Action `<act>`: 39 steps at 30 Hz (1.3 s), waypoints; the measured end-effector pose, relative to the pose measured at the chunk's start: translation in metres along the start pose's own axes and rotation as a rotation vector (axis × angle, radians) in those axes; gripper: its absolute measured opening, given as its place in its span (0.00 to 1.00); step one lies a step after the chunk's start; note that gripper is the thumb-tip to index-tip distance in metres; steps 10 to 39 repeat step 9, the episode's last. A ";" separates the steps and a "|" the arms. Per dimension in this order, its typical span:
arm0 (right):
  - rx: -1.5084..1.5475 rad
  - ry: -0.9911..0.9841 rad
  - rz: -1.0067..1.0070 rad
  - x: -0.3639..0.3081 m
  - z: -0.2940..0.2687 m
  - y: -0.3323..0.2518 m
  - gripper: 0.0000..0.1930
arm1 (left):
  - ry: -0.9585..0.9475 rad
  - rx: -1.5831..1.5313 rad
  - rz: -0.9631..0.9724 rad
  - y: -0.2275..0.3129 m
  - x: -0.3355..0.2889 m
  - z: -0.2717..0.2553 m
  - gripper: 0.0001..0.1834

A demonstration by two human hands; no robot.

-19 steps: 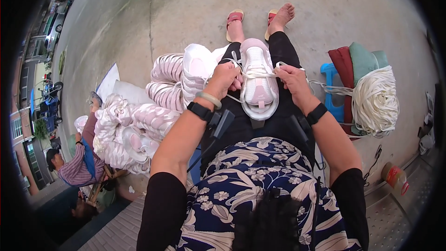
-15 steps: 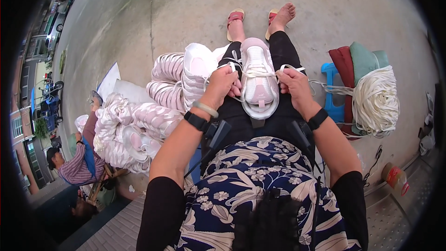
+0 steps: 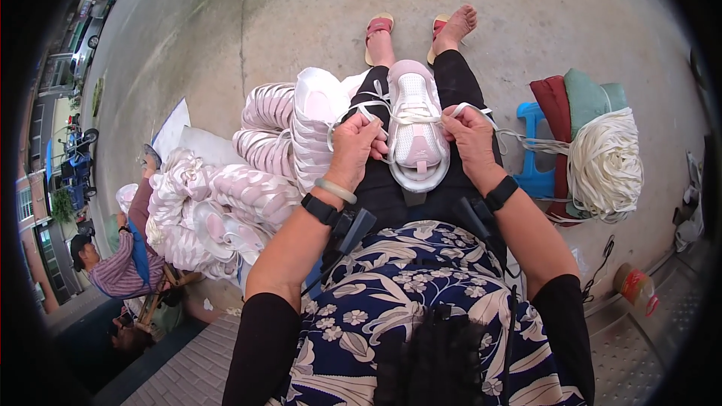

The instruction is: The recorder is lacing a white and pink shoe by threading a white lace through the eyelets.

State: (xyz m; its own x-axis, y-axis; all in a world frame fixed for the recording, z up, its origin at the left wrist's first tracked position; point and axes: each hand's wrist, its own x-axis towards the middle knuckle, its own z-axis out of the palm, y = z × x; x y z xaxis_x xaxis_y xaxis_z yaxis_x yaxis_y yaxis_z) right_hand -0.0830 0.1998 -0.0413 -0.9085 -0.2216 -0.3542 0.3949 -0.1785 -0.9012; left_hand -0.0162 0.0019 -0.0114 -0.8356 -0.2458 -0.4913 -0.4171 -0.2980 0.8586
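A pink and white sneaker upper (image 3: 421, 146) rests between my thighs, a white shoelace (image 3: 416, 116) running across it. To its left, my left hand (image 3: 359, 141) is closed, thumb against the fingers, on one side of the lace, which loops up over that hand. On the other side my right hand (image 3: 470, 135) pinches the lace close to the upper's edge. From there a length of lace trails right toward a big coil of white laces (image 3: 606, 164).
Nested stacks of pink and white shoe uppers (image 3: 263, 131) lie at my left, with a further heap (image 3: 218, 210) nearer. On the right are a blue plastic stool (image 3: 534, 150), red and green cloth padding (image 3: 551, 105) and a plastic bottle (image 3: 636, 286). Another person (image 3: 124, 267) sits far left.
My right hand has moved slightly left and inward, closer to the upper. My left hand has stayed nearly in place, still gripping the lace.
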 end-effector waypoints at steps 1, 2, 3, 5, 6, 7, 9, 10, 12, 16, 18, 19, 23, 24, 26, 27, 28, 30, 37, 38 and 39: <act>-0.029 0.003 -0.010 0.000 0.001 0.000 0.03 | 0.001 -0.001 -0.002 0.000 0.001 0.000 0.08; -0.030 0.003 -0.008 0.000 0.002 0.001 0.03 | -0.013 -0.012 -0.004 0.000 0.002 0.000 0.07; -0.053 -0.004 -0.035 0.001 0.002 0.001 0.03 | -0.029 -0.023 -0.006 0.000 0.002 0.000 0.07; -0.076 -0.011 -0.060 0.002 0.001 0.002 0.03 | -0.039 -0.020 -0.013 0.000 0.003 0.001 0.07; -0.225 -0.021 -0.134 0.002 0.000 0.003 0.03 | -0.048 -0.017 -0.019 0.000 0.003 0.001 0.07; -0.374 -0.031 -0.209 0.002 0.000 0.003 0.03 | -0.048 -0.016 -0.019 0.000 0.003 0.000 0.07; -0.656 -0.054 -0.427 -0.001 0.003 -0.003 0.03 | -0.091 0.031 -0.007 -0.003 0.004 -0.002 0.07; -0.656 -0.054 -0.427 -0.001 0.003 -0.003 0.03 | -0.091 0.031 -0.007 -0.003 0.004 -0.002 0.07; -0.656 -0.054 -0.427 -0.001 0.003 -0.003 0.03 | -0.091 0.031 -0.007 -0.003 0.004 -0.002 0.07; -0.656 -0.054 -0.427 -0.001 0.003 -0.003 0.03 | -0.091 0.031 -0.007 -0.003 0.004 -0.002 0.07; -0.656 -0.054 -0.427 -0.001 0.003 -0.003 0.03 | -0.091 0.031 -0.007 -0.003 0.004 -0.002 0.07; -0.656 -0.054 -0.427 -0.001 0.003 -0.003 0.03 | -0.091 0.031 -0.007 -0.003 0.004 -0.002 0.07; -0.656 -0.054 -0.427 -0.001 0.003 -0.003 0.03 | -0.091 0.031 -0.007 -0.003 0.004 -0.002 0.07; -0.656 -0.054 -0.427 -0.001 0.003 -0.003 0.03 | -0.091 0.031 -0.007 -0.003 0.004 -0.002 0.07; -0.656 -0.054 -0.427 -0.001 0.003 -0.003 0.03 | -0.091 0.031 -0.007 -0.003 0.004 -0.002 0.07; -0.656 -0.054 -0.427 -0.001 0.003 -0.003 0.03 | -0.091 0.031 -0.007 -0.003 0.004 -0.002 0.07; -0.656 -0.054 -0.427 -0.001 0.003 -0.003 0.03 | -0.091 0.031 -0.007 -0.003 0.004 -0.002 0.07; -0.656 -0.054 -0.427 -0.001 0.003 -0.003 0.03 | -0.091 0.031 -0.007 -0.003 0.004 -0.002 0.07; -0.656 -0.054 -0.427 -0.001 0.003 -0.003 0.03 | -0.091 0.031 -0.007 -0.003 0.004 -0.002 0.07; -0.656 -0.054 -0.427 -0.001 0.003 -0.003 0.03 | -0.091 0.031 -0.007 -0.003 0.004 -0.002 0.07; -0.656 -0.054 -0.427 -0.001 0.003 -0.003 0.03 | -0.091 0.031 -0.007 -0.003 0.004 -0.002 0.07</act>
